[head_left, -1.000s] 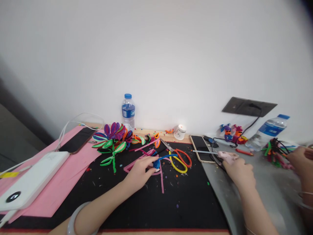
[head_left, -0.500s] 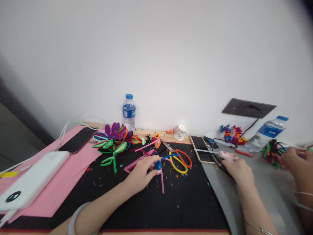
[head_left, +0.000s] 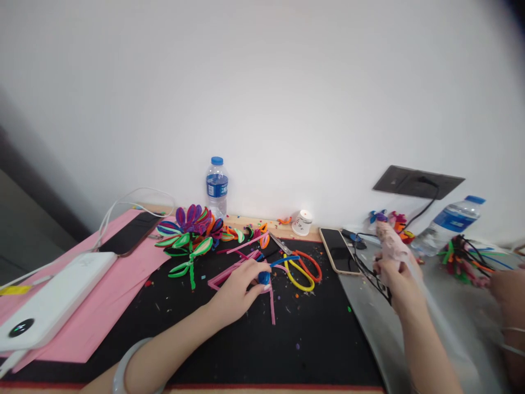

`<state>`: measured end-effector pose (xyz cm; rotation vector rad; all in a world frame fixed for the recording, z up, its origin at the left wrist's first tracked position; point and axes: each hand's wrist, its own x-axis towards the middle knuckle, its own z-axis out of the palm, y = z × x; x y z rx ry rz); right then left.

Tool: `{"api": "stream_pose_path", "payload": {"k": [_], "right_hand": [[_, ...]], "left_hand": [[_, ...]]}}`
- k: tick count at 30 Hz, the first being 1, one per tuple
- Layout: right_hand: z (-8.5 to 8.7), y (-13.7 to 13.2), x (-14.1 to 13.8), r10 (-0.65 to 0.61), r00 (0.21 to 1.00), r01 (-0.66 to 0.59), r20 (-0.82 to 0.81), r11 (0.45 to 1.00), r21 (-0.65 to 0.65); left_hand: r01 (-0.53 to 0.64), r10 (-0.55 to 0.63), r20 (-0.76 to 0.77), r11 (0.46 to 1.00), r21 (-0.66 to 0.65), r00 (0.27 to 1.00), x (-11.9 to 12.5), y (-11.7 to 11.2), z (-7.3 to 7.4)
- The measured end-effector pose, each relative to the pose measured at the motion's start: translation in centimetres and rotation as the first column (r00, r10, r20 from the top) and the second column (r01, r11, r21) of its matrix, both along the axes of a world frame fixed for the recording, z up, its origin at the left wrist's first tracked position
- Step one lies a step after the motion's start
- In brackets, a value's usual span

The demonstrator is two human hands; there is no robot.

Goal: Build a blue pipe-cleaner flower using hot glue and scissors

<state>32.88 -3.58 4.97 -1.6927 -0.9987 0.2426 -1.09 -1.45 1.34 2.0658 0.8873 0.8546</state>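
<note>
My left hand (head_left: 238,287) is closed over the black mat, thumb and fingers pinching a blue pipe cleaner coil (head_left: 263,278) whose loose tail points right toward the scissors. Pink pipe cleaners (head_left: 273,307) lie under and beside that hand. On the right, my right hand (head_left: 404,287) grips a pink glue gun (head_left: 392,245), nozzle upward and away from me. A blurred pale glue stick appears to trail behind it, partly hidden by my wrist. Yellow and orange-handled scissors (head_left: 301,270) lie between my hands.
Pipe cleaner flowers (head_left: 192,241), a water bottle (head_left: 217,189) and a paper cup (head_left: 302,223) stand toward the wall. A phone (head_left: 339,250) and a black cable (head_left: 371,284) lie near my right hand. Another person's hand (head_left: 508,290) is at far right, by a pipe cleaner bundle (head_left: 459,260).
My right hand has picked up the glue gun and turned it from lying sideways to pointing away. My left hand stays put with the blue coil. The other person's hand has shifted right and down.
</note>
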Motion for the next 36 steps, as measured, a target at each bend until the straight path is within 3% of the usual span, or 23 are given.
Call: {"api": "stream_pose_path", "payload": {"k": [3,6,10,15,18,22,26,36], "right_hand": [[0.5,0.2,-2.1,0.393,0.882,-0.356,-0.262,0.918,0.176],[0.7,0.4,-3.8,0.568,0.713,-0.515,-0.412,0.822,0.243],[-0.2,0.5,-5.0,0.651,0.535,-0.661,-0.538,0.720,0.213],[-2.3,0.4,-5.5,0.648,0.423,-0.748,-0.633,0.644,0.159],[-3.4,0.3,-5.9,0.653,0.334,-0.820,-0.680,0.557,0.133],[-4.5,0.1,-6.8,0.639,0.310,-0.877,-0.704,0.478,0.048],[-4.9,0.0,-7.9,0.632,0.338,-0.884,-0.697,0.468,-0.005],[-5.2,0.2,-9.5,0.619,0.309,-0.912,-0.722,0.407,-0.041]], "left_hand": [[0.005,-0.005,0.010,1.000,-0.016,1.000,0.0,0.0,0.0],[-0.013,0.014,0.067,1.000,-0.020,0.998,0.2,0.1,-0.5],[-0.029,0.032,0.106,0.999,-0.033,0.994,0.3,0.2,-1.1],[-0.025,0.031,0.136,0.999,-0.043,0.990,0.4,0.3,-1.1],[-0.018,0.023,0.147,0.999,-0.039,0.989,0.4,0.3,-1.1],[-0.029,0.034,0.129,0.999,-0.035,0.991,0.4,0.2,-1.1],[-0.029,0.033,0.122,0.999,-0.031,0.992,0.3,0.2,-1.0],[-0.014,0.016,0.110,1.000,-0.022,0.994,0.4,0.2,-1.5]]}}
